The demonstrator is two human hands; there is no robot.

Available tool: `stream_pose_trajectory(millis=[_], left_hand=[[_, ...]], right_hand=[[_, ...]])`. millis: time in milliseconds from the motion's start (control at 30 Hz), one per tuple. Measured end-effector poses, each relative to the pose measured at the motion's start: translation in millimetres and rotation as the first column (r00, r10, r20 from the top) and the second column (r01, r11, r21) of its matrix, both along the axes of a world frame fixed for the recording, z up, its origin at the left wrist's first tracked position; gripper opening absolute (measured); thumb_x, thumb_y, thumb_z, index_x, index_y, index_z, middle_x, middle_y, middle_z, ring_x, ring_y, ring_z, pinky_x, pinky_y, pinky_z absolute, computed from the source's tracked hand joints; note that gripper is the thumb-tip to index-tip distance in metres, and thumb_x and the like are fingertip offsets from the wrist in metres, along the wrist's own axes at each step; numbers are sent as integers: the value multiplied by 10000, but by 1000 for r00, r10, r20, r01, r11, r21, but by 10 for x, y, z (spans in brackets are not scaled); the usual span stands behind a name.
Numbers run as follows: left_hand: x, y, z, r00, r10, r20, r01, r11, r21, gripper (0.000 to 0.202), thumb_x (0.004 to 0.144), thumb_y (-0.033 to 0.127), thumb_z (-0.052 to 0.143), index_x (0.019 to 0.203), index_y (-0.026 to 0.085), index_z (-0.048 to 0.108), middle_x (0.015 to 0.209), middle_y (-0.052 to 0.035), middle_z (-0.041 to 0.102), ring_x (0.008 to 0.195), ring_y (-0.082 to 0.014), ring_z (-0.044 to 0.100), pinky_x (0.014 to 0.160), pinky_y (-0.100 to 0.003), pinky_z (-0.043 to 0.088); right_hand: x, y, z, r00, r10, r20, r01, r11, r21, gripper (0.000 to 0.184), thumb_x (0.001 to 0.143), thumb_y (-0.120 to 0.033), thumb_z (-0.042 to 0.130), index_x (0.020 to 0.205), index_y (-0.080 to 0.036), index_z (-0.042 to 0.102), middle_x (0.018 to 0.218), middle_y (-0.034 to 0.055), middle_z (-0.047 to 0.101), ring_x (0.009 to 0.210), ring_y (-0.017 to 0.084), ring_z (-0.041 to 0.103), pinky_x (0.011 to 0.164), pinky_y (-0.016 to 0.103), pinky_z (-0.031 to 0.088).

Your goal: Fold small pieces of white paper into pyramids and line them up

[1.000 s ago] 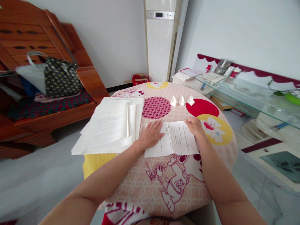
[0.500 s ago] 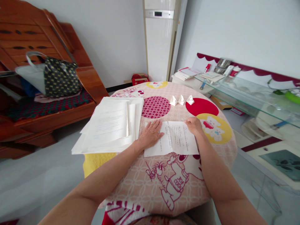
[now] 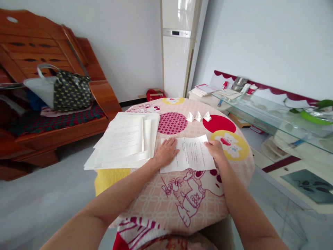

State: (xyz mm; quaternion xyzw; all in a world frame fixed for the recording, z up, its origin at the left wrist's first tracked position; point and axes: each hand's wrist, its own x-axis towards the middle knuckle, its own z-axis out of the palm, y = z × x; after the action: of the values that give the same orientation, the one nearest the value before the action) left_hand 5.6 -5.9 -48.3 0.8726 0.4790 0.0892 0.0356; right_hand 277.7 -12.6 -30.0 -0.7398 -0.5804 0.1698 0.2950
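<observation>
Presently, the printed sheet (image 3: 195,160) lies on the cloth-covered worktop (image 3: 151,198), directly before the person, a crease running down near its middle. The left hand (image 3: 167,152) rests palm down on the sheet's left part, its grip spread flat. The right hand (image 3: 215,148) has its grip pinched on the sheet's right edge. A paper stack (image 3: 122,139) lies just left; three small folded papers (image 3: 198,117) stand in a row beyond.

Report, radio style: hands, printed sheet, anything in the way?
Left hand flat on printed sheet; right hand pinching its right edge. Sheet spread out, creased. Paper stack close beside left hand.
</observation>
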Motion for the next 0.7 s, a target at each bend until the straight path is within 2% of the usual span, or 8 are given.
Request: stream_pose_trajectory(millis=[133,300,533,700], left_hand=[[-21,-53,-23,1000,15,14,-15,1000,3,554,1031,371,385,1510,95,417,1599,-195,405,1506,-299,352,1237,-477,285],[-27,-37,-87,1000,18,22,-19,999,43,539,1021,366,403,1511,142,418,1594,-176,420,1497,-300,370,1220,-492,303],[-9,-34,-50,999,26,-22,-26,1000,15,551,1033,368,377,1506,87,414,1595,-198,410,1508,-296,348,1233,-471,283],[-16,-30,-72,1000,24,-15,-23,999,37,531,1030,372,385,1496,122,432,1589,-184,425,1501,-290,364,1226,-469,292]], right_hand=[[-43,-12,-39,986,-66,152,57,996,66,413,828,-348,532,459,-231,387,530,19,455,591,168,420,576,316,268],[-46,24,-77,977,-92,191,78,994,83,364,823,-306,507,472,-211,501,580,63,554,622,187,437,582,321,260],[-18,34,-100,976,-88,199,72,993,90,377,833,-301,526,467,-215,511,539,35,514,627,186,438,601,306,271],[-10,36,-108,979,-82,189,67,994,85,386,831,-282,536,452,-215,499,541,38,505,628,183,442,613,313,268]])
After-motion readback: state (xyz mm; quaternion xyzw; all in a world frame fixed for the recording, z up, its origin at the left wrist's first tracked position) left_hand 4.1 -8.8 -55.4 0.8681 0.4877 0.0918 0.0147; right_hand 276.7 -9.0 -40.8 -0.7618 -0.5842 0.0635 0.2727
